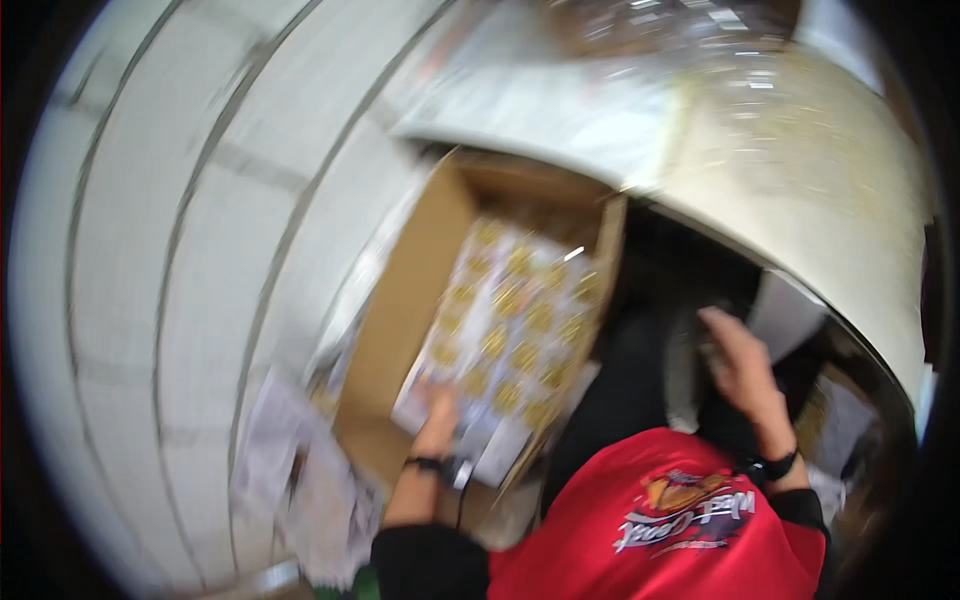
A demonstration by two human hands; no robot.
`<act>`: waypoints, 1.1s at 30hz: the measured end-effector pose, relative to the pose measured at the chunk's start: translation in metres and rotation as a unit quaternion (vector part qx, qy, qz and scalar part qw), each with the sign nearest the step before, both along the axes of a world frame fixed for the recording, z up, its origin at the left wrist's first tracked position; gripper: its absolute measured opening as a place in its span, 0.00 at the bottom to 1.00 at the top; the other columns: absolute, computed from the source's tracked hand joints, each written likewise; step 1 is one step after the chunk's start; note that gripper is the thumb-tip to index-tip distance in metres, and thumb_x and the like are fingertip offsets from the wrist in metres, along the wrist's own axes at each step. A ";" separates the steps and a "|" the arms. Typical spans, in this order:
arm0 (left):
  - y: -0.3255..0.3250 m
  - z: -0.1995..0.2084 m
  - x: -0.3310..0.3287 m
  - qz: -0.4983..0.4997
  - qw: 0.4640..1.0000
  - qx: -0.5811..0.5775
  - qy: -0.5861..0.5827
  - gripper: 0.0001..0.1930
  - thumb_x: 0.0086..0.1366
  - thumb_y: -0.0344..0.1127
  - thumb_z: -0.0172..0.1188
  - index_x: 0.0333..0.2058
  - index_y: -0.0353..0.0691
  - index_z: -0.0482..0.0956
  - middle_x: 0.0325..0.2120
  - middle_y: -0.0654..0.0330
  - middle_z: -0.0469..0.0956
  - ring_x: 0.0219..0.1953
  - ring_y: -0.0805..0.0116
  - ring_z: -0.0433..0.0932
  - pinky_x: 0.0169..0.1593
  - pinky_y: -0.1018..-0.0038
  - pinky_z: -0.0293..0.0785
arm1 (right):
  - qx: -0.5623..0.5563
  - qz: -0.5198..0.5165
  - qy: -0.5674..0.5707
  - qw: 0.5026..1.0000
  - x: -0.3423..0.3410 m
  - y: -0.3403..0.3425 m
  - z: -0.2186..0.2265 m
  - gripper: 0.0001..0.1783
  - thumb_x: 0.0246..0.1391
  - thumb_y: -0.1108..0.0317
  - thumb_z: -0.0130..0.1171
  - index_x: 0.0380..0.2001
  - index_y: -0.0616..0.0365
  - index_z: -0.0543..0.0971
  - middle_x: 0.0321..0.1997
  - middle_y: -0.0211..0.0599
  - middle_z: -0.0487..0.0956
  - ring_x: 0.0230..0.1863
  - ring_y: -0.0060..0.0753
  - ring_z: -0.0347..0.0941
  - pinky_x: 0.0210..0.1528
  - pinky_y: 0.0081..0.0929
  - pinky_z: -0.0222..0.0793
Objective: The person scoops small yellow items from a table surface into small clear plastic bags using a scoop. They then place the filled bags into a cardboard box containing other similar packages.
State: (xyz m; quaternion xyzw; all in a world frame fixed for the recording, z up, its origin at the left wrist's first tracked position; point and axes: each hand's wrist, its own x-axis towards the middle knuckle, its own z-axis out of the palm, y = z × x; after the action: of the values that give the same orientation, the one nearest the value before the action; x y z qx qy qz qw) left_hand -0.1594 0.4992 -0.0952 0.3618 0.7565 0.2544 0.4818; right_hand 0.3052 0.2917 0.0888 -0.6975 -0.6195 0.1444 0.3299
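An open cardboard box [392,330] stands in front of me on the left. Inside it lie rows of round gold-coloured pieces [508,300] on white backing, with a shiny glint as of clear plastic. My left hand [438,402] reaches into the box at its near end, over the white backing; its fingers are smeared by motion. To the right of the box, my right hand [740,365] is held up over my dark-clothed legs. Its fingers look stretched out, with nothing visible in them, beside a blurred greyish strip [683,375].
A pale table [800,150] curves across the far right, with a heap of clear plastic [690,30] on top. White block wall [230,200] fills the left. Crumpled whitish plastic [300,480] lies left of the box. Another carton [838,410] shows under the table.
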 end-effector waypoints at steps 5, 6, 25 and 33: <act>0.025 0.102 -0.011 -0.276 0.952 0.026 0.127 0.12 0.55 0.31 0.54 0.28 0.25 0.78 0.21 0.58 0.76 0.24 0.72 0.72 0.27 0.70 0.68 | 0.011 0.045 -0.057 0.997 0.015 -0.002 0.006 0.21 0.46 0.74 0.58 0.47 0.61 0.73 0.48 0.47 0.74 0.48 0.47 0.72 0.45 0.36 0.73; 0.038 0.129 -0.002 -0.348 0.926 0.076 0.125 0.12 0.57 0.32 0.53 0.30 0.25 0.78 0.22 0.57 0.77 0.27 0.72 0.73 0.31 0.72 0.69 | 0.017 0.021 -0.050 0.998 0.016 -0.004 0.010 0.18 0.48 0.72 0.58 0.45 0.62 0.73 0.50 0.46 0.73 0.49 0.48 0.71 0.46 0.37 0.72; 0.027 0.184 0.540 -0.480 0.753 0.429 0.137 0.21 0.55 0.46 0.60 0.40 0.34 0.77 0.33 0.49 0.79 0.36 0.49 0.78 0.42 0.61 0.72 | -0.166 -0.338 -0.176 0.909 0.209 0.094 0.031 0.28 0.56 0.57 0.49 0.59 0.48 0.62 0.63 0.50 0.59 0.61 0.70 0.55 0.54 0.62 0.61; 0.027 0.194 0.551 -0.512 0.782 0.345 0.080 0.14 0.54 0.38 0.59 0.32 0.30 0.74 0.28 0.48 0.78 0.30 0.53 0.80 0.32 0.63 0.75 | -0.162 -0.197 -0.268 0.929 0.237 0.071 -0.008 0.25 0.53 0.67 0.51 0.55 0.57 0.67 0.61 0.47 0.63 0.62 0.57 0.59 0.56 0.43 0.65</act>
State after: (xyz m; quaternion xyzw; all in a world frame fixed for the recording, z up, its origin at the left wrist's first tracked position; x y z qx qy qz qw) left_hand 0.3915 0.5262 0.0988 0.8572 0.3574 0.1838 0.3221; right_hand 0.5421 0.3624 0.0808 -0.8624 -0.5029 -0.0172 0.0556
